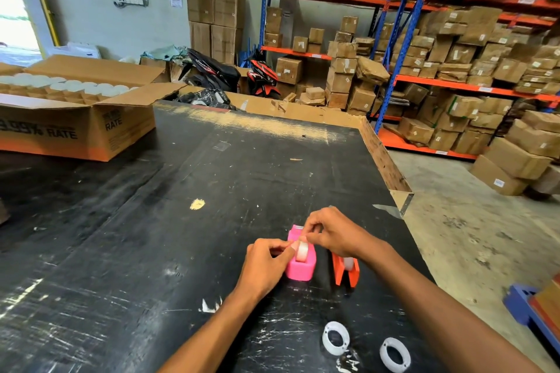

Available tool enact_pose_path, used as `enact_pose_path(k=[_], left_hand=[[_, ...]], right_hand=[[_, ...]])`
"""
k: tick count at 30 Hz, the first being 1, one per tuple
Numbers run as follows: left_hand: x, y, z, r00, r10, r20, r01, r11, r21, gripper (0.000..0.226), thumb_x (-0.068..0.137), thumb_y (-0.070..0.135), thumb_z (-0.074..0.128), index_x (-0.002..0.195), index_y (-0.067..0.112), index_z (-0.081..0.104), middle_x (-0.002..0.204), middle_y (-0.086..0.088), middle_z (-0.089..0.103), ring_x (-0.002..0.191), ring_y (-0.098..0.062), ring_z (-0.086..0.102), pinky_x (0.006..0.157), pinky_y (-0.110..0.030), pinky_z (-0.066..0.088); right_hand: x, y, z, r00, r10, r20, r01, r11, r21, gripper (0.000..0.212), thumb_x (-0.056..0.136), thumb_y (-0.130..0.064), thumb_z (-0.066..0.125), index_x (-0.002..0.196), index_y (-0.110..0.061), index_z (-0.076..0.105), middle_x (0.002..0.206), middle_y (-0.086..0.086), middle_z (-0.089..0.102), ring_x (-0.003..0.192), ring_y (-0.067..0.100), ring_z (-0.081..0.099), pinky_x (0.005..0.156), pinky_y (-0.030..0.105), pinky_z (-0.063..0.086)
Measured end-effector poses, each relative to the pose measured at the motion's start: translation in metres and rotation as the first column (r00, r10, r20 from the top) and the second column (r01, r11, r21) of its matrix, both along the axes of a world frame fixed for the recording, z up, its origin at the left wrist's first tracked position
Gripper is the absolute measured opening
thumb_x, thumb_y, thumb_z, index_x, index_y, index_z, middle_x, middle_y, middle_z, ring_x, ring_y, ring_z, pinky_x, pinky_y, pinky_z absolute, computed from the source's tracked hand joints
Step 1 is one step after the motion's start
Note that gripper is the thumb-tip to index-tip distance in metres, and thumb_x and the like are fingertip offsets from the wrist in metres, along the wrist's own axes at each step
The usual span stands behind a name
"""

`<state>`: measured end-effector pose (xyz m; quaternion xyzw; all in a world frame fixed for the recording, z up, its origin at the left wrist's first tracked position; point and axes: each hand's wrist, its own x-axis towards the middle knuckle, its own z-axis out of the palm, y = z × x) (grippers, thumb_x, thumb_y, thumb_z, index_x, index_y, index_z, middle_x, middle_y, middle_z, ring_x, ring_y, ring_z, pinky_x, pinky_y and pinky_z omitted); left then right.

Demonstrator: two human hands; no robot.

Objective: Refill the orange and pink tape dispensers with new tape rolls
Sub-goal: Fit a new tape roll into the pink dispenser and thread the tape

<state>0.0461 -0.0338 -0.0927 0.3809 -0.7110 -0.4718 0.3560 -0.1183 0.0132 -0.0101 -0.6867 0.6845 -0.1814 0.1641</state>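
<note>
your hands [298,247] pinched the roll [302,251] in the pink dispenser [300,266] — the loose end could have stuck back or torn crooked.

A single wide-angle view comes from the person's head, looking forward and down over a black table [212,191]. Both forearms reach in from the bottom edge, so the near part of the table sits close beneath the lens. Farther off, the view takes in an open cardboard box [75,118] at the left, shelves [454,82] of cartons at the right, and the back wall [100,18].
</note>
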Motion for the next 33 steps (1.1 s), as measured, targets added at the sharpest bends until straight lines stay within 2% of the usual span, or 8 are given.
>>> enact_pose_path(k=[6, 8, 10, 12, 16, 21, 25, 33], left_hand=[[-0.003, -0.001, 0.001, 0.999, 0.034, 0.007, -0.035, 0.999, 0.041, 0.013, 0.079, 0.035, 0.068, 0.076, 0.027, 0.079, 0.067, 0.016, 0.075, 0.063, 0.01, 0.064, 0.061, -0.008, 0.047], [-0.004, 0.0, -0.001, 1.0, 0.029, 0.007, -0.03, 0.999, 0.03, 0.018, 0.076, 0.041, 0.07, 0.075, 0.025, 0.078, 0.072, 0.007, 0.078, 0.07, -0.004, 0.07, 0.068, -0.022, 0.052], [-0.006, 0.001, -0.002, 1.0, 0.025, 0.017, -0.025, 1.0, -0.007, 0.025, 0.074, 0.042, 0.074, 0.075, 0.016, 0.077, 0.077, -0.005, 0.077, 0.08, -0.021, 0.071, 0.075, -0.038, 0.054], [-0.008, 0.0, -0.001, 0.999, 0.038, -0.001, -0.038, 0.999, -0.008, 0.027, 0.075, 0.036, 0.077, 0.072, 0.01, 0.073, 0.077, -0.01, 0.076, 0.073, -0.024, 0.069, 0.077, -0.044, 0.053], [-0.011, 0.0, 0.0, 0.999, 0.036, -0.018, -0.036, 0.999, 0.012, 0.027, 0.076, 0.029, 0.078, 0.07, 0.005, 0.068, 0.079, -0.018, 0.075, 0.068, -0.013, 0.058, 0.076, -0.044, 0.053], [-0.009, 0.001, -0.001, 0.999, 0.036, -0.027, -0.035, 0.999, 0.017, 0.028, 0.076, 0.031, 0.077, 0.07, 0.006, 0.068, 0.078, -0.015, 0.076, 0.068, -0.013, 0.061, 0.076, -0.044, 0.053], [-0.008, 0.001, -0.002, 0.999, 0.032, -0.03, -0.031, 0.999, 0.017, 0.027, 0.076, 0.033, 0.076, 0.069, 0.008, 0.068, 0.078, -0.011, 0.076, 0.078, -0.026, 0.07, 0.077, -0.042, 0.053], [-0.008, 0.001, -0.001, 0.999, 0.03, -0.028, -0.029, 0.999, 0.019, 0.027, 0.076, 0.031, 0.077, 0.07, 0.006, 0.069, 0.079, -0.01, 0.077, 0.083, -0.027, 0.07, 0.078, -0.04, 0.054]], right_hand=[[-0.003, -0.01, -0.003, 0.999, -0.021, 0.041, 0.021, 1.0, -0.003, 0.011, 0.087, -0.013, 0.067, 0.081, -0.007, 0.074, 0.078, 0.007, 0.074, 0.067, 0.015, 0.066, 0.067, 0.035, 0.057], [-0.005, -0.013, -0.005, 0.997, -0.033, 0.068, 0.033, 0.999, 0.005, 0.012, 0.086, -0.011, 0.068, 0.077, -0.007, 0.073, 0.072, 0.011, 0.074, 0.064, 0.015, 0.069, 0.063, 0.031, 0.059], [-0.007, -0.016, -0.006, 0.996, -0.027, 0.087, 0.025, 1.0, 0.016, 0.015, 0.086, -0.007, 0.067, 0.072, -0.009, 0.072, 0.063, 0.006, 0.071, 0.056, 0.006, 0.066, 0.06, 0.028, 0.059], [-0.009, -0.019, -0.005, 0.997, -0.027, 0.068, 0.027, 1.0, 0.003, 0.016, 0.084, -0.006, 0.066, 0.069, -0.009, 0.071, 0.058, -0.002, 0.067, 0.055, 0.005, 0.065, 0.063, 0.033, 0.061], [-0.012, -0.024, -0.002, 1.0, -0.023, -0.01, 0.023, 0.999, -0.022, 0.015, 0.084, -0.013, 0.068, 0.068, -0.011, 0.07, 0.066, 0.004, 0.07, 0.061, 0.018, 0.064, 0.064, 0.036, 0.055], [-0.013, -0.028, -0.006, 0.996, -0.048, -0.078, 0.04, 0.995, -0.097, 0.013, 0.085, -0.017, 0.067, 0.074, -0.01, 0.072, 0.065, -0.005, 0.063, 0.056, 0.005, 0.051, 0.056, 0.022, 0.038], [-0.012, -0.033, -0.013, 0.991, -0.078, -0.108, 0.066, 0.992, -0.109, 0.013, 0.088, -0.02, 0.065, 0.082, -0.011, 0.073, 0.077, 0.002, 0.07, 0.066, 0.013, 0.059, 0.061, 0.027, 0.041], [-0.021, -0.048, -0.02, 0.992, -0.126, 0.029, 0.127, 0.991, -0.035, 0.012, 0.085, -0.017, 0.07, 0.078, -0.008, 0.075, 0.074, 0.007, 0.074, 0.064, 0.016, 0.062, 0.067, 0.035, 0.053]])
